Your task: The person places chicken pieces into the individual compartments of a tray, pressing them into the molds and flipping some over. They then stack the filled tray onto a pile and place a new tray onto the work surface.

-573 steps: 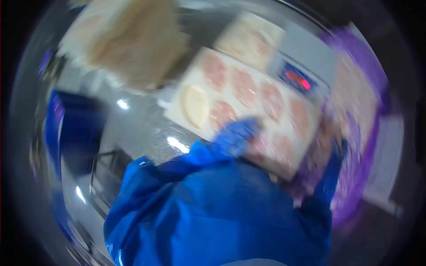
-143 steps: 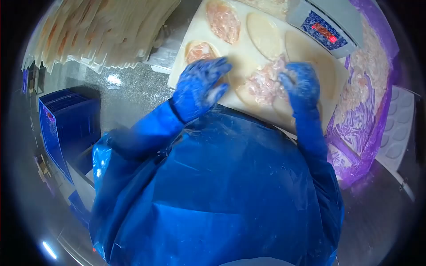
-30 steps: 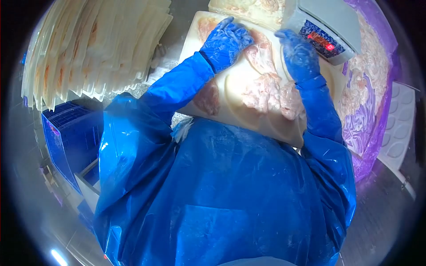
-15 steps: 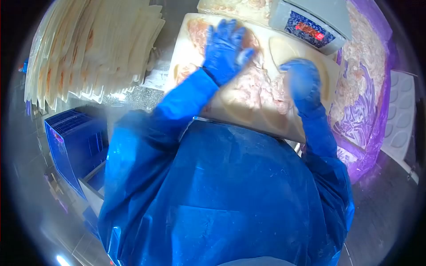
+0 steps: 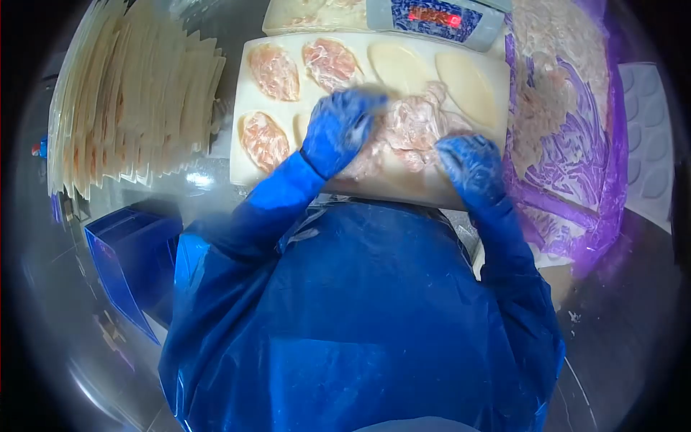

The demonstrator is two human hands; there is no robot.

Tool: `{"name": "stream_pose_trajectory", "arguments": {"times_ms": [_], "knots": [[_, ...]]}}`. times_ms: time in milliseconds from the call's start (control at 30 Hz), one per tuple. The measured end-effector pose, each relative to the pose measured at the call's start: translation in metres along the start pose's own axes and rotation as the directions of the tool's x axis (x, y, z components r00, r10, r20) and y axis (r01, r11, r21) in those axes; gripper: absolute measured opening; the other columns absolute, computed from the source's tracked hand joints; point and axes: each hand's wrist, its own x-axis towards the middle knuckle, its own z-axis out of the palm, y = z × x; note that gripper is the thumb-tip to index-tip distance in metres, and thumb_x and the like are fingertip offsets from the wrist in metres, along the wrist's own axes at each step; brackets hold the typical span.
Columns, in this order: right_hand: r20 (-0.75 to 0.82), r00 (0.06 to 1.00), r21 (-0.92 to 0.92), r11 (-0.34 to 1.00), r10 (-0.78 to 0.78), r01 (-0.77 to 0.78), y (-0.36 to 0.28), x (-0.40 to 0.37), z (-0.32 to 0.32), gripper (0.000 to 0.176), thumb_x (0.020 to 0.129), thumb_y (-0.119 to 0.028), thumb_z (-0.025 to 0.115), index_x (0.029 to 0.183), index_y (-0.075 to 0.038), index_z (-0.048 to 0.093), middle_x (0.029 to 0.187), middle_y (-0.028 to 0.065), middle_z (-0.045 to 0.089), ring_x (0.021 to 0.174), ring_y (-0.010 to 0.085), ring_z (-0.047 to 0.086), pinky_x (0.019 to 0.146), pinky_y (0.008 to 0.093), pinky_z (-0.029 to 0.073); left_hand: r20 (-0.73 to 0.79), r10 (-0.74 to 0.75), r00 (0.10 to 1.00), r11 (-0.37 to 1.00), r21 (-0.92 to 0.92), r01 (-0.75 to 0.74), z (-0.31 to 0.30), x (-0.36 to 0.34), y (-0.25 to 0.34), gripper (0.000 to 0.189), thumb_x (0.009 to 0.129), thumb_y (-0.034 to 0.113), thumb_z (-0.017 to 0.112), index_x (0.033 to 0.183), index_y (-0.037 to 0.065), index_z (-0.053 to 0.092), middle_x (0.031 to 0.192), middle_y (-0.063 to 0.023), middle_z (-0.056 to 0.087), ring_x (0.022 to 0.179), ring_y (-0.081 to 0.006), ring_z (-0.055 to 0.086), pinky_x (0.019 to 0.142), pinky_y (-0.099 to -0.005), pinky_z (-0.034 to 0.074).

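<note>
A white moulded tray [image 5: 240,137] with leaf-shaped hollows lies in front of me. Raw, pale pink meat pieces [image 5: 272,72] fill three of the hollows on its left side; two at the upper right show bare. A loose heap of raw meat [image 5: 416,124] covers the middle of the tray. My left hand [image 5: 335,131], in a blue glove, is at the heap's left side, its fingers bent and their tips blurred. At the heap's right edge, my gloved right hand [image 5: 472,167] has its fingers curled in against the meat.
Beyond the tray stands a scale [image 5: 432,21] with a red display. A purple-lined container [image 5: 608,165] of raw meat is at the right, beside another moulded tray [image 5: 648,137]. Stacked pale trays [image 5: 137,101] stand at the left, above a blue crate [image 5: 133,252].
Both hands have come lower, nearer to my body, and the left has left the upper hollows, which show meat. The loose meat is gathered into a heap. The view has shifted.
</note>
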Motion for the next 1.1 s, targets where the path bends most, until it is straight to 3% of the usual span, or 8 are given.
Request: {"name": "stream_pose_trajectory", "arguments": {"times_ms": [100, 333, 367, 467, 500, 733, 833, 1100], "knots": [[0.188, 0.970, -0.956, 0.198, -0.157, 0.217, -0.032, 0.027, -0.012, 0.025, 0.086, -0.028, 0.070, 0.106, -0.015, 0.066, 0.104, 0.0073, 0.064, 0.103, 0.0288, 0.059, 0.083, 0.0391, 0.048, -0.096, 0.042, 0.995, 0.999, 0.028, -0.039, 0.025, 0.034, 0.013, 0.033, 0.085, 0.019, 0.065, 0.118, 0.013, 0.065, 0.109, -0.0114, 0.063, 0.101, -0.0332, 0.057, 0.090, -0.0445, 0.045], [0.388, 0.897, -0.883, 0.194, -0.212, 0.428, -0.030, 0.015, -0.026, 0.024, 0.082, -0.030, 0.074, 0.100, -0.015, 0.071, 0.093, 0.0063, 0.070, 0.083, 0.0250, 0.066, 0.076, 0.0412, 0.052, -0.029, -0.049, 0.998, 0.994, 0.101, 0.051, 0.035, 0.017, 0.010, 0.027, 0.083, 0.022, 0.068, 0.108, 0.012, 0.063, 0.100, -0.0103, 0.064, 0.094, -0.0318, 0.061, 0.082, -0.0442, 0.047], [0.622, 0.727, -0.756, 0.020, -0.290, 0.654, -0.030, 0.020, -0.041, 0.021, 0.083, -0.028, 0.073, 0.095, -0.012, 0.071, 0.089, 0.0057, 0.071, 0.076, 0.0257, 0.067, 0.074, 0.0415, 0.052, -0.093, -0.085, 0.992, 0.988, 0.123, 0.096, 0.035, 0.009, 0.013, 0.026, 0.083, 0.022, 0.069, 0.106, 0.012, 0.063, 0.099, -0.0104, 0.064, 0.093, -0.0320, 0.061, 0.081, -0.0443, 0.047], [0.266, 0.930, -0.901, 0.278, -0.253, 0.334, -0.049, 0.045, -0.018, 0.021, 0.081, -0.027, 0.074, 0.096, -0.012, 0.072, 0.093, 0.0049, 0.070, 0.083, 0.0260, 0.066, 0.077, 0.0398, 0.051, -0.145, -0.185, 0.972, 0.974, 0.105, 0.201, 0.033, 0.012, 0.023, 0.025, 0.080, 0.021, 0.072, 0.101, 0.011, 0.062, 0.100, -0.0107, 0.066, 0.089, -0.0331, 0.062, 0.078, -0.0446, 0.049], [0.590, 0.682, -0.787, -0.121, -0.431, 0.605, -0.052, 0.061, -0.014, 0.022, 0.080, -0.024, 0.073, 0.098, -0.010, 0.070, 0.093, 0.0053, 0.067, 0.091, 0.0273, 0.063, 0.080, 0.0387, 0.050, -0.118, -0.182, 0.976, 0.978, 0.083, 0.192, 0.032, 0.017, 0.023, 0.026, 0.080, 0.022, 0.072, 0.101, 0.011, 0.063, 0.100, -0.0107, 0.066, 0.088, -0.0332, 0.063, 0.078, -0.0449, 0.049], [0.587, 0.789, -0.755, 0.228, -0.183, 0.615, -0.035, 0.045, -0.004, 0.024, 0.083, -0.024, 0.070, 0.104, -0.013, 0.068, 0.088, 0.0070, 0.065, 0.083, 0.0286, 0.063, 0.073, 0.0387, 0.051, 0.017, -0.100, 0.995, 0.981, 0.167, 0.096, 0.024, 0.023, 0.020, 0.027, 0.079, 0.021, 0.073, 0.100, 0.008, 0.062, 0.093, -0.0141, 0.062, 0.088, -0.0331, 0.061, 0.078, -0.0427, 0.050], [0.392, 0.920, -0.820, 0.455, 0.003, 0.348, -0.054, 0.045, -0.003, 0.027, 0.084, -0.026, 0.072, 0.106, -0.011, 0.067, 0.086, 0.0099, 0.069, 0.077, 0.0262, 0.066, 0.071, 0.0385, 0.053, 0.151, -0.184, 0.971, 0.706, -0.667, 0.237, 0.022, 0.014, 0.009, 0.022, 0.085, 0.004, 0.073, 0.100, 0.008, 0.056, 0.089, 0.0019, 0.051, 0.084, -0.0090, 0.050, 0.079, -0.0240, 0.045], [0.392, 0.899, -0.263, 0.960, 0.197, -0.096, -0.033, 0.071, 0.013, 0.036, 0.088, -0.014, 0.070, 0.119, -0.003, 0.057, 0.109, 0.0063, 0.060, 0.102, 0.0119, 0.055, 0.091, 0.0284, 0.046, 0.255, -0.114, 0.960, 0.496, -0.823, 0.277, -0.010, 0.039, 0.041, 0.011, 0.093, 0.002, 0.063, 0.101, 0.007, 0.057, 0.092, 0.0023, 0.054, 0.087, -0.0056, 0.051, 0.080, -0.0209, 0.043]]}}
